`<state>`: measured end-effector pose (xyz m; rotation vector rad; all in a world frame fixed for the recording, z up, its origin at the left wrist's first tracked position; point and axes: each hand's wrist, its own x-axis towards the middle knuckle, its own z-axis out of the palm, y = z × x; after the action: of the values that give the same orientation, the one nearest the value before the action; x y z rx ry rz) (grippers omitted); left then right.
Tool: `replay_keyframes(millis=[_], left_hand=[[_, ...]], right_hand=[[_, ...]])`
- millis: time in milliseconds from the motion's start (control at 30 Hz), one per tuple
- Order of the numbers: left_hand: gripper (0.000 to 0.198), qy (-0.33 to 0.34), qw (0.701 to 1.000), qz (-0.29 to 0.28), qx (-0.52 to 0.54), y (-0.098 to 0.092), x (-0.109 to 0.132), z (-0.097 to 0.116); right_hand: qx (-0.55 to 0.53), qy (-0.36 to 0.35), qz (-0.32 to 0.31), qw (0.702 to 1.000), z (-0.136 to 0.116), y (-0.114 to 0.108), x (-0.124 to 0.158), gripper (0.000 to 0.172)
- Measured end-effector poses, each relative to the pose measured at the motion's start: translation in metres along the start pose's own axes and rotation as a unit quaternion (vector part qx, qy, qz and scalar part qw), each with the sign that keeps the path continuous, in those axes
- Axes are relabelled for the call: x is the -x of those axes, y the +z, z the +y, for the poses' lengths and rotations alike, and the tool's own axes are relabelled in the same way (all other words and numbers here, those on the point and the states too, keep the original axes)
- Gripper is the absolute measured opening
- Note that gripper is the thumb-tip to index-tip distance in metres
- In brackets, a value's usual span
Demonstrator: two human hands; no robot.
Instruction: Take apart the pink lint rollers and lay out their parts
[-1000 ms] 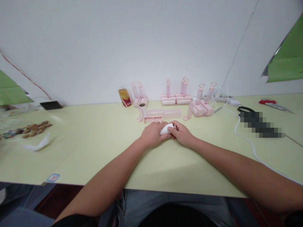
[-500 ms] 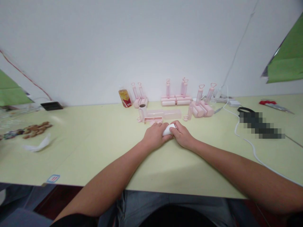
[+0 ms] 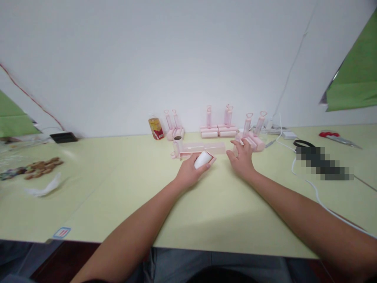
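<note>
My left hand [image 3: 189,173] is closed around a white lint roll [image 3: 202,159] seated in a pink holder, low over the pale green table [image 3: 118,184]. My right hand [image 3: 242,160] has its fingers spread, holds nothing, and reaches toward a small pink roller handle [image 3: 236,142] lying near the finished rollers. A clear pink cover [image 3: 206,147] lies just behind the roll. A roll with a dark core [image 3: 177,144] stands to its left.
Several pink lint rollers with heart-topped handles [image 3: 218,125] stand along the wall, beside a small yellow bottle [image 3: 156,128]. A white cable [image 3: 309,177], a black item and red scissors [image 3: 335,137] lie at the right. Brown bits [image 3: 44,165] and white paper lie left.
My right hand let go of the white roll and moved right and away, opening toward the pink handle. My left hand kept the roll and shifted slightly forward.
</note>
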<state>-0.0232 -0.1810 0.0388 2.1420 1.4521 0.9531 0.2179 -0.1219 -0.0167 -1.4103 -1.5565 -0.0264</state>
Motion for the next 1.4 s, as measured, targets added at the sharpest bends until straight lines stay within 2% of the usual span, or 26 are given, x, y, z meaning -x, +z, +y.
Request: replay_keyframes(millis=[133, 400, 467, 533, 600, 667, 700, 767, 800, 867, 967, 1033, 1100, 1400], left_hand=[[0.056, -0.034, 0.998, 0.028, 0.044, 0.0, -0.003, -0.004], [0.05, -0.035, 0.985, 0.004, 0.17, 0.005, -0.005, -0.007], [0.05, -0.045, 0.977, -0.008, 0.21, 0.007, -0.005, -0.008], [0.048, -0.063, 0.967, -0.017, 0.248, 0.008, -0.006, -0.009], [0.047, -0.081, 0.953, -0.019, 0.291, 0.007, -0.007, -0.01], [0.047, -0.093, 0.936, -0.018, 0.34, 0.005, -0.008, -0.01], [0.047, -0.095, 0.926, -0.019, 0.365, 0.004, -0.009, -0.009], [0.048, -0.098, 0.906, -0.026, 0.41, 0.0, -0.01, -0.009], [0.048, -0.102, 0.898, -0.031, 0.428, -0.002, -0.011, -0.009], [0.048, -0.116, 0.884, -0.038, 0.451, -0.007, -0.012, -0.01], [0.048, -0.135, 0.872, -0.051, 0.469, -0.015, -0.012, -0.011], [0.048, -0.142, 0.868, -0.057, 0.473, -0.019, -0.012, -0.012], [0.048, -0.145, 0.868, -0.062, 0.47, -0.02, -0.012, -0.013], [0.046, -0.112, 0.894, -0.096, 0.422, -0.016, -0.013, -0.016]], right_hand=[[0.036, 0.013, -0.056, 0.998, 0.013, 0.008, -0.001, 0.056], [0.061, 0.053, -0.093, 0.992, 0.023, 0.013, -0.006, 0.064], [0.063, 0.052, -0.072, 0.994, 0.019, 0.009, -0.007, 0.063], [0.053, 0.034, -0.023, 0.998, 0.01, 0.002, -0.008, 0.057], [0.021, -0.007, 0.03, 0.999, -0.003, -0.009, -0.005, 0.046], [-0.037, -0.073, 0.045, 0.996, -0.019, -0.02, 0.001, 0.033], [-0.074, -0.119, 0.026, 0.99, -0.027, -0.024, 0.005, 0.025], [-0.145, -0.215, -0.056, 0.964, -0.042, -0.031, 0.016, 0.014], [-0.169, -0.249, -0.099, 0.949, -0.049, -0.033, 0.022, 0.012], [-0.2, -0.278, -0.141, 0.929, -0.059, -0.035, 0.033, 0.014], [-0.214, -0.281, -0.17, 0.92, -0.067, -0.036, 0.042, 0.03], [-0.198, -0.27, -0.187, 0.923, -0.068, -0.037, 0.044, 0.044], [-0.178, -0.262, -0.198, 0.928, -0.068, -0.038, 0.044, 0.051], [-0.151, -0.253, -0.207, 0.933, -0.072, -0.037, 0.042, 0.04]])
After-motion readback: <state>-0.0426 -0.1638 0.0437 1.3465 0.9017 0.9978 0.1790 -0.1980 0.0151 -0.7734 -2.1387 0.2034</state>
